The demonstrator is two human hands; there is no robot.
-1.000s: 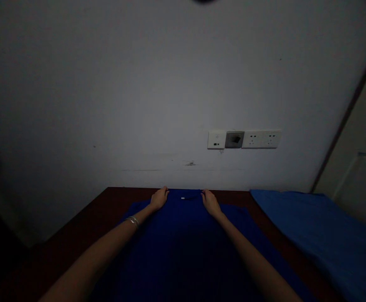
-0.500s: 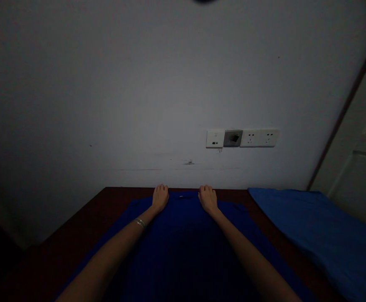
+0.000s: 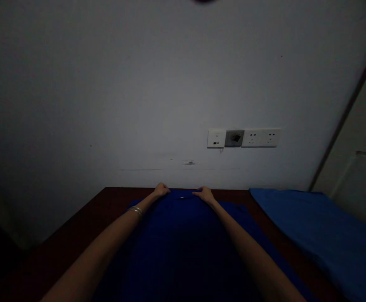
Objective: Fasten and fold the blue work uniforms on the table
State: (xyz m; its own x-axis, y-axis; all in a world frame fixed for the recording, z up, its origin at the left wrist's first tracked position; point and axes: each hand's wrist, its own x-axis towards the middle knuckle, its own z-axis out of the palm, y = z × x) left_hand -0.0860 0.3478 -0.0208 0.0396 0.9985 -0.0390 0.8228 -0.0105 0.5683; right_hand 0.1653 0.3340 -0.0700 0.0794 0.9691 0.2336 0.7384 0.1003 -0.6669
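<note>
A dark blue shirt (image 3: pixel 176 235) lies spread on the dark red-brown table, its collar end towards the wall. A small pale label shows at the middle of the neckline. At the left of the collar, my left hand (image 3: pixel 162 189) pinches the cloth edge between thumb and fingers; a bracelet circles that wrist. My right hand (image 3: pixel 205 194) grips the collar's right side in a similar pinch, thumb pointing inward. Both arms reach over the shirt, and its lower part is very dark.
A lighter blue cloth (image 3: pixel 308 222) lies on the right of the table (image 3: pixel 107 205). Behind the table's far edge rises a pale wall (image 3: pixel 151 105) with a row of sockets and a switch (image 3: pixel 234 138). A panelled door (image 3: pixel 365 155) stands at the right.
Both hands have gone from lying palm down on the collar area to pinching its edge with the thumbs turned inward. The collar edge appears slightly raised.
</note>
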